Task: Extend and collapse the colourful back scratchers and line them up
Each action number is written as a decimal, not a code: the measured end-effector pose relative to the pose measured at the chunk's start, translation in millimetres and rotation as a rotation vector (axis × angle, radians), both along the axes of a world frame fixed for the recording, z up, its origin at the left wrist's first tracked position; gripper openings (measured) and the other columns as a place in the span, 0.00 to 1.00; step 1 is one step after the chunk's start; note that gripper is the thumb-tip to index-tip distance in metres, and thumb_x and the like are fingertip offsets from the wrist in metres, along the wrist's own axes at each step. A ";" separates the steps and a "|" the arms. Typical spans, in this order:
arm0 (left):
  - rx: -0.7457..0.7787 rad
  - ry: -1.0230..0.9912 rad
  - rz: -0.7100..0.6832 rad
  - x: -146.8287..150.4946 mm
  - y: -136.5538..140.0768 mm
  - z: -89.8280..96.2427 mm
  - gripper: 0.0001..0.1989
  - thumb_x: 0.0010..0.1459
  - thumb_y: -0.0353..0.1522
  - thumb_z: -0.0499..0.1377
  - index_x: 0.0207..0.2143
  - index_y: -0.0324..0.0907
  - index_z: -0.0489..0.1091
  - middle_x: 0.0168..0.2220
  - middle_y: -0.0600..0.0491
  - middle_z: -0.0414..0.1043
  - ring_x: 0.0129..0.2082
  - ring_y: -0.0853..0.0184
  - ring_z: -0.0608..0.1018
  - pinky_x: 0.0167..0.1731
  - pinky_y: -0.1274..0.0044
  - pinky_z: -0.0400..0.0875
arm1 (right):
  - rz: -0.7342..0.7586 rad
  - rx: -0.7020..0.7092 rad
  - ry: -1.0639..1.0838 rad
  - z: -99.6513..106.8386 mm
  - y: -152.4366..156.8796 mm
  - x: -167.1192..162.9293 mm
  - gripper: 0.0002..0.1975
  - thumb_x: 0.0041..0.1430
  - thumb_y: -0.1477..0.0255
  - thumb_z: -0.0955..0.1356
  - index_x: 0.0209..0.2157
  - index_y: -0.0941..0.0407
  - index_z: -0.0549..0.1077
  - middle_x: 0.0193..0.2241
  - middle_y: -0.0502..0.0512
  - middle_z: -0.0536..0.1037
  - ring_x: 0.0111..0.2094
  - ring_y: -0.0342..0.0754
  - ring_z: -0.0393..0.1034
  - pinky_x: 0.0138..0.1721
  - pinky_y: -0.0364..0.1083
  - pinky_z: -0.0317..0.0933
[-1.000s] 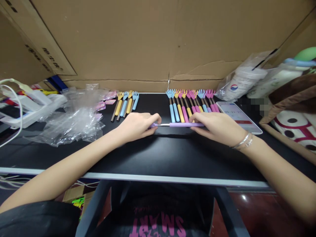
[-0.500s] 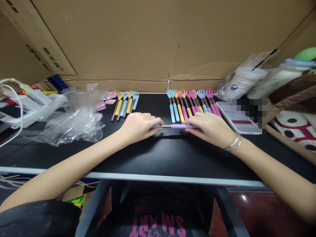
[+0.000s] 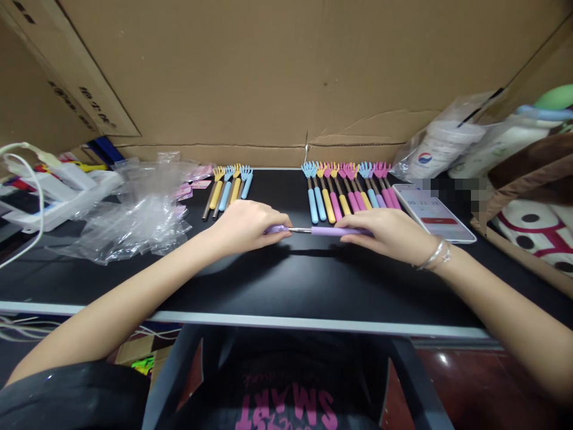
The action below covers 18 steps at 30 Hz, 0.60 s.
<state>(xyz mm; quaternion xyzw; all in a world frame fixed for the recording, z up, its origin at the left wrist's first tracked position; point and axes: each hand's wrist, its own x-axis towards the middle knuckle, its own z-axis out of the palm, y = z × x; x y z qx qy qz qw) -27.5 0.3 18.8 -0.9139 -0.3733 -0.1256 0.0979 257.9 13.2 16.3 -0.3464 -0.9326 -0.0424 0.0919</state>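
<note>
The left hand (image 3: 253, 224), back upward, pinches one end of a purple stick (image 3: 319, 231); the right hand (image 3: 382, 234), also back upward, grasps its handle (image 3: 327, 232); both forearms (image 3: 152, 283) angle inward, the purple stick level between the hands over the tabletop (image 3: 286, 289).

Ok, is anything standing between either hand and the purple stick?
Nothing visible is. The left hand and right hand both grip the purple stick, one near each end, with bare metal shaft showing between. The right row of coloured sticks lies beyond it.
</note>
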 end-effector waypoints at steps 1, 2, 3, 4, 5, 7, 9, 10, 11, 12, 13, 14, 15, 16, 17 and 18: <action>-0.036 0.008 0.006 -0.3 -0.3 1.8 0.11 0.60 0.39 0.53 0.36 0.47 0.74 0.28 0.56 0.75 0.28 0.70 0.75 0.22 0.80 0.49 | -0.002 -0.030 0.003 1.5 0.1 0.5 0.18 0.63 0.58 0.58 0.41 0.52 0.73 0.35 0.51 0.78 0.33 0.44 0.71 0.29 0.42 0.55; -0.076 0.017 0.013 -0.5 -0.5 3.7 0.11 0.60 0.39 0.53 0.36 0.47 0.74 0.28 0.56 0.75 0.28 0.70 0.75 0.22 0.80 0.49 | -0.002 -0.068 0.005 3.2 0.3 1.1 0.18 0.62 0.58 0.58 0.41 0.52 0.73 0.35 0.50 0.78 0.32 0.44 0.71 0.28 0.42 0.54; -0.118 0.028 0.018 -0.8 -0.7 5.6 0.11 0.61 0.39 0.53 0.36 0.47 0.74 0.29 0.56 0.75 0.28 0.70 0.75 0.22 0.80 0.49 | 0.001 -0.114 0.007 5.0 0.6 1.9 0.18 0.62 0.57 0.58 0.41 0.52 0.73 0.34 0.50 0.78 0.31 0.43 0.71 0.28 0.42 0.54; -0.159 0.038 0.021 -1.2 -0.7 7.4 0.11 0.61 0.39 0.53 0.36 0.48 0.74 0.29 0.57 0.75 0.28 0.71 0.75 0.23 0.80 0.49 | 0.006 -0.169 0.007 6.8 1.0 2.7 0.18 0.62 0.57 0.58 0.40 0.52 0.73 0.32 0.50 0.78 0.30 0.43 0.70 0.27 0.41 0.53; -0.198 0.047 0.023 -1.8 -0.6 9.2 0.11 0.61 0.40 0.53 0.36 0.48 0.74 0.29 0.57 0.75 0.28 0.71 0.74 0.23 0.81 0.50 | 0.013 -0.226 0.007 8.6 1.5 3.6 0.18 0.61 0.56 0.58 0.40 0.52 0.73 0.31 0.49 0.78 0.29 0.42 0.70 0.27 0.41 0.53; -0.267 0.056 0.024 -3.4 0.1 12.4 0.11 0.61 0.41 0.52 0.36 0.49 0.73 0.27 0.58 0.74 0.27 0.71 0.73 0.23 0.81 0.50 | 0.032 -0.335 0.009 12.1 2.6 5.4 0.18 0.61 0.57 0.59 0.39 0.52 0.73 0.28 0.49 0.77 0.27 0.41 0.68 0.27 0.40 0.53; -0.325 0.057 0.020 -5.6 1.3 15.5 0.12 0.61 0.42 0.52 0.35 0.49 0.73 0.26 0.59 0.73 0.26 0.72 0.72 0.23 0.81 0.50 | 0.051 -0.423 0.009 15.5 3.7 6.9 0.18 0.61 0.57 0.58 0.38 0.53 0.72 0.26 0.48 0.75 0.26 0.40 0.67 0.27 0.40 0.53; -0.350 0.057 0.018 -6.9 2.1 16.9 0.13 0.61 0.42 0.52 0.35 0.48 0.73 0.26 0.59 0.72 0.26 0.72 0.72 0.23 0.82 0.50 | 0.057 -0.462 0.006 17.2 4.1 7.5 0.18 0.62 0.57 0.58 0.38 0.54 0.72 0.24 0.48 0.75 0.25 0.40 0.66 0.27 0.40 0.54; -0.375 0.057 0.015 -8.3 2.9 18.3 0.13 0.61 0.42 0.51 0.35 0.48 0.73 0.26 0.59 0.72 0.26 0.72 0.71 0.24 0.82 0.51 | 0.062 -0.498 0.002 19.0 4.6 8.2 0.18 0.62 0.57 0.58 0.37 0.55 0.72 0.23 0.48 0.74 0.25 0.40 0.66 0.28 0.40 0.54; -0.398 0.056 0.010 -10.1 3.9 19.7 0.13 0.61 0.42 0.51 0.35 0.48 0.73 0.26 0.59 0.72 0.26 0.72 0.71 0.24 0.82 0.51 | 0.066 -0.530 -0.001 20.9 5.2 9.1 0.18 0.62 0.57 0.58 0.36 0.55 0.71 0.22 0.48 0.73 0.24 0.40 0.65 0.28 0.41 0.54; -0.423 0.055 0.005 -12.1 5.1 21.0 0.13 0.61 0.42 0.51 0.36 0.48 0.73 0.26 0.59 0.72 0.26 0.73 0.71 0.25 0.82 0.52 | 0.069 -0.559 -0.002 22.7 6.0 10.4 0.18 0.62 0.57 0.58 0.35 0.55 0.71 0.22 0.48 0.72 0.24 0.40 0.64 0.28 0.41 0.54; -0.451 0.053 0.001 -14.6 6.6 22.3 0.13 0.61 0.42 0.51 0.36 0.47 0.72 0.27 0.59 0.72 0.26 0.73 0.71 0.25 0.82 0.52 | 0.071 -0.583 -0.004 24.6 7.1 12.3 0.18 0.61 0.57 0.58 0.34 0.56 0.71 0.21 0.49 0.71 0.24 0.40 0.64 0.27 0.41 0.54; -0.484 0.050 -0.005 -17.6 8.2 23.7 0.14 0.61 0.42 0.51 0.36 0.47 0.72 0.27 0.59 0.72 0.27 0.73 0.71 0.26 0.83 0.53 | 0.073 -0.605 -0.007 26.5 8.4 14.9 0.18 0.61 0.57 0.58 0.32 0.56 0.70 0.21 0.49 0.71 0.23 0.40 0.63 0.27 0.41 0.53; -0.523 0.044 -0.013 -21.0 10.0 25.3 0.14 0.62 0.43 0.50 0.36 0.46 0.72 0.28 0.59 0.72 0.27 0.73 0.71 0.26 0.83 0.54 | 0.071 -0.628 -0.011 28.4 10.1 18.3 0.18 0.61 0.57 0.58 0.31 0.56 0.70 0.21 0.49 0.70 0.23 0.40 0.62 0.27 0.41 0.53; -0.566 0.038 -0.023 -24.9 11.9 26.9 0.15 0.62 0.43 0.50 0.35 0.45 0.72 0.28 0.59 0.72 0.28 0.73 0.71 0.27 0.83 0.55 | 0.068 -0.655 -0.017 30.3 12.0 22.4 0.18 0.61 0.57 0.58 0.30 0.56 0.70 0.21 0.49 0.69 0.23 0.40 0.62 0.27 0.41 0.53; -0.615 0.030 -0.036 -29.0 13.8 28.8 0.16 0.62 0.43 0.49 0.35 0.44 0.72 0.28 0.58 0.72 0.28 0.73 0.71 0.28 0.84 0.56 | 0.062 -0.688 -0.026 32.2 14.1 27.1 0.19 0.61 0.57 0.58 0.30 0.56 0.69 0.21 0.49 0.69 0.24 0.40 0.62 0.28 0.41 0.54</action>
